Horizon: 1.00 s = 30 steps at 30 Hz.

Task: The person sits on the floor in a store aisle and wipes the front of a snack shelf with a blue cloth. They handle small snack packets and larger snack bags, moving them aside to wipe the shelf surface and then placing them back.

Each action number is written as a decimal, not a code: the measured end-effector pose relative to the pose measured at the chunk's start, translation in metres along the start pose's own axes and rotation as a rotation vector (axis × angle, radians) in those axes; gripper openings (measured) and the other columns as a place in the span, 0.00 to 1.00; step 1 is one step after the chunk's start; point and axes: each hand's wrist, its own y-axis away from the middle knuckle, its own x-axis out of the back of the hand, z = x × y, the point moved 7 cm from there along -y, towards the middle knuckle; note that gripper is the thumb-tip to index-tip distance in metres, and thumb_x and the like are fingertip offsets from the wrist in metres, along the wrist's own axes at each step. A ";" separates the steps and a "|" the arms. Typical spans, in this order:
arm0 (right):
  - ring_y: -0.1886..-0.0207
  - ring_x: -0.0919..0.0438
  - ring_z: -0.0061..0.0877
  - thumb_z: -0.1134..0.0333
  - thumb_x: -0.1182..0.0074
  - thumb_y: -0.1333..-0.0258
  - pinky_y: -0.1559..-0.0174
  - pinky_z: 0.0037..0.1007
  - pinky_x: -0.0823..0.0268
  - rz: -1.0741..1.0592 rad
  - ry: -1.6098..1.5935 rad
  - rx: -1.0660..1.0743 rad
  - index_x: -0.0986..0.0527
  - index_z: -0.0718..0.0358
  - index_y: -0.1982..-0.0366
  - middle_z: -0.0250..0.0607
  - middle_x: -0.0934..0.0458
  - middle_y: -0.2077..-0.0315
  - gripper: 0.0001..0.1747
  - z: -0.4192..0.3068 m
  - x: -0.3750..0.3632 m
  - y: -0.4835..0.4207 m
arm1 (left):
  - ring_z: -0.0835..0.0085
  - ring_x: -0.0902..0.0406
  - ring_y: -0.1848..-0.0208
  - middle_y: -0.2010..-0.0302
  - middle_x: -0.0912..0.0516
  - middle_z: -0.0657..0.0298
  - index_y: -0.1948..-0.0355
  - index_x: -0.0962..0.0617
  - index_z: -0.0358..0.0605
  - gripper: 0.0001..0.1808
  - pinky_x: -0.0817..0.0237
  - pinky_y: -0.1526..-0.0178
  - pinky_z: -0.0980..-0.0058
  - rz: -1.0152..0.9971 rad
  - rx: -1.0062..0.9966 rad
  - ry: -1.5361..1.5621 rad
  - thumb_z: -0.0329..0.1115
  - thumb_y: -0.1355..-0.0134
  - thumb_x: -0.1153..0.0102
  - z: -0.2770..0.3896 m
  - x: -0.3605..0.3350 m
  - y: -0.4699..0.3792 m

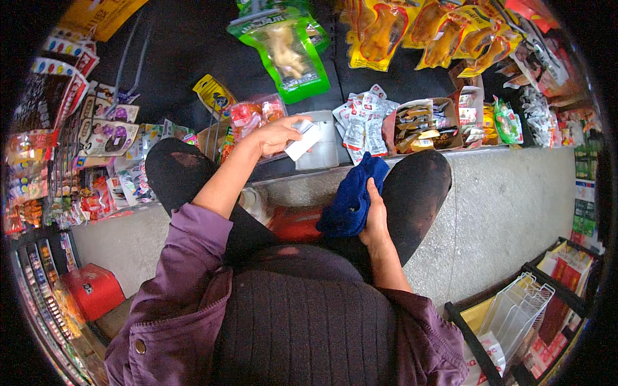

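My left hand (280, 135) holds a small white card or packet (304, 141) between thumb and fingers, above a clear plastic box (322, 153) on the low black shelf. Just left of that box lie red snack packs in clear wrap (252, 115), partly behind my left hand. In my right hand (375, 217) is a bunched dark blue cloth (348, 205), over the gap between my knees. Silver-white sachets (367, 120) are piled right of the clear box, beside an open carton of small packets (425, 126).
A green vacuum pack (289, 58) and yellow meat packs (381, 34) hang above the shelf. Snack bags (108, 130) crowd metal hooks at left. A red box (91, 292) stands at lower left. A black crate (475, 347) holds a white wire rack (516, 309) at lower right.
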 end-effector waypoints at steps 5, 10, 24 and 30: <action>0.61 0.19 0.34 0.44 0.54 0.35 0.56 0.40 0.25 -0.043 0.033 0.085 0.28 0.65 0.49 0.42 0.20 0.60 0.31 -0.006 -0.007 0.005 | 0.58 0.20 0.50 0.48 0.22 0.49 0.42 0.31 0.33 0.20 0.27 0.46 0.65 -0.062 -0.139 0.206 0.25 0.35 0.48 -0.003 -0.032 0.016; 0.59 0.19 0.34 0.44 0.53 0.36 0.55 0.40 0.25 -0.024 -0.015 0.128 0.29 0.65 0.47 0.43 0.20 0.59 0.31 -0.004 -0.001 -0.004 | 0.61 0.18 0.54 0.51 0.19 0.52 0.46 0.28 0.37 0.15 0.24 0.50 0.63 0.056 -0.204 0.279 0.29 0.33 0.48 -0.012 -0.040 0.030; 0.60 0.19 0.32 0.46 0.52 0.35 0.56 0.38 0.25 -0.053 -0.042 0.084 0.28 0.63 0.49 0.40 0.20 0.59 0.27 0.004 0.002 -0.016 | 0.62 0.17 0.61 0.59 0.18 0.51 0.51 0.28 0.36 0.12 0.21 0.61 0.65 0.299 -0.330 0.275 0.31 0.32 0.51 -0.017 -0.010 0.028; 0.61 0.19 0.32 0.47 0.53 0.35 0.56 0.38 0.25 -0.094 -0.020 0.164 0.27 0.63 0.50 0.38 0.20 0.60 0.26 -0.001 0.000 -0.013 | 0.72 0.19 0.66 0.63 0.18 0.60 0.54 0.26 0.41 0.12 0.23 0.68 0.72 0.351 -0.389 0.169 0.27 0.38 0.41 -0.016 -0.021 0.045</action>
